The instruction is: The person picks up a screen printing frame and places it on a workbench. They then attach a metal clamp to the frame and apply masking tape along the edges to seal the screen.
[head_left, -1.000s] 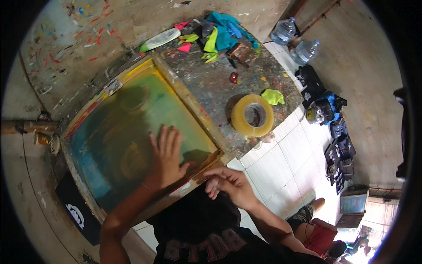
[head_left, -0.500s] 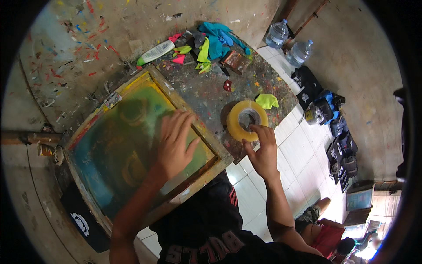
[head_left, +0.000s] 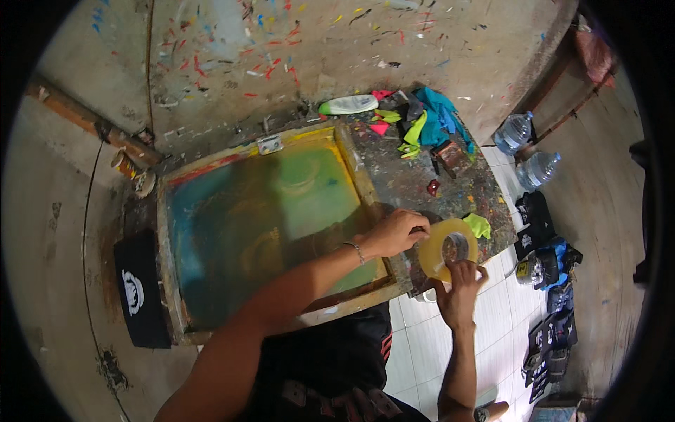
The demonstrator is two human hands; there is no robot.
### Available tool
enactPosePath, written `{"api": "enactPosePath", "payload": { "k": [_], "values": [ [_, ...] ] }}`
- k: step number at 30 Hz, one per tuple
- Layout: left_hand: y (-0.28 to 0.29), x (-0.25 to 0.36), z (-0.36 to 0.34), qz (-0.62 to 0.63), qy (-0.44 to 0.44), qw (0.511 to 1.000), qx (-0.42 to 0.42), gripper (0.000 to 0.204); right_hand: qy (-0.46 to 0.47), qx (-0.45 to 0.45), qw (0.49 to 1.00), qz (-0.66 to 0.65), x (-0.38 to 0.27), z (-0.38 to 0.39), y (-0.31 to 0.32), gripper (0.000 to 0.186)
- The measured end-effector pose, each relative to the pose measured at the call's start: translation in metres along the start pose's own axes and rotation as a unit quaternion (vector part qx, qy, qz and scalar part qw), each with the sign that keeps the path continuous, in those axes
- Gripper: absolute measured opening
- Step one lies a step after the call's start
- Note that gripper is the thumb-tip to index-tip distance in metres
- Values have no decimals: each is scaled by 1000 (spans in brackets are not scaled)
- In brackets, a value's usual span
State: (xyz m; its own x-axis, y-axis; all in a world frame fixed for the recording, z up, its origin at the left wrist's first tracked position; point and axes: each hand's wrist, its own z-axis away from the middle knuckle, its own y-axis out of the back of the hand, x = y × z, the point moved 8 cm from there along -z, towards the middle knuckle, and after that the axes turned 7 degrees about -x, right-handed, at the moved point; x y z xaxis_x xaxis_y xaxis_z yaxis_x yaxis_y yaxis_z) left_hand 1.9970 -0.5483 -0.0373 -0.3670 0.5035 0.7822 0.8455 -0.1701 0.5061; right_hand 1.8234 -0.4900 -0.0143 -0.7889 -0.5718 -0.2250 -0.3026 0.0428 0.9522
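Observation:
A wide roll of clear yellowish tape (head_left: 430, 261) is at the right part of the paint-stained table. My right hand (head_left: 458, 292) grips its near rim, thumb outside and fingers at the hole. At the roll's left edge, my left hand (head_left: 395, 234) has its fingertips pinched together against the tape; whether they hold a loose end is too small to tell. Under my left forearm lies a wooden-framed printing screen (head_left: 309, 232), its mesh stained green, yellow and blue. A metal hinge clamp (head_left: 269, 144) sits on its far edge.
Bright fabric scraps (head_left: 439, 112), a white tube with a green end (head_left: 349, 105) and a brown block (head_left: 451, 156) lie at the table's back. A lime scrap (head_left: 478, 226) is beside the tape. Water bottles (head_left: 513, 133) and black printed pieces (head_left: 538, 218) line the floor at right.
My left hand has left the screen's mesh and come right to the tape roll, fingers now pinched. My right hand has closed on the roll's near rim. The whole view has turned.

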Motion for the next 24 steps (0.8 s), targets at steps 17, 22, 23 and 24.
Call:
{"api": "enactPosePath", "payload": {
  "k": [17, 22, 23, 24],
  "values": [
    [228, 135, 248, -49, 318, 934, 154, 2, -76, -565, 692, -442, -69, 130, -83, 46],
    [256, 222, 313, -224, 204, 916, 262, 22, 84, -493, 691, -522, -103, 91, -42, 21],
    [264, 245, 323, -275, 148, 918, 243, 25, 90, -485, 708, -505, -105, 82, -29, 20],
    [276, 257, 346, -257, 156, 907, 296, 29, 102, -479, 723, -487, -109, 73, -14, 20]
  ]
}}
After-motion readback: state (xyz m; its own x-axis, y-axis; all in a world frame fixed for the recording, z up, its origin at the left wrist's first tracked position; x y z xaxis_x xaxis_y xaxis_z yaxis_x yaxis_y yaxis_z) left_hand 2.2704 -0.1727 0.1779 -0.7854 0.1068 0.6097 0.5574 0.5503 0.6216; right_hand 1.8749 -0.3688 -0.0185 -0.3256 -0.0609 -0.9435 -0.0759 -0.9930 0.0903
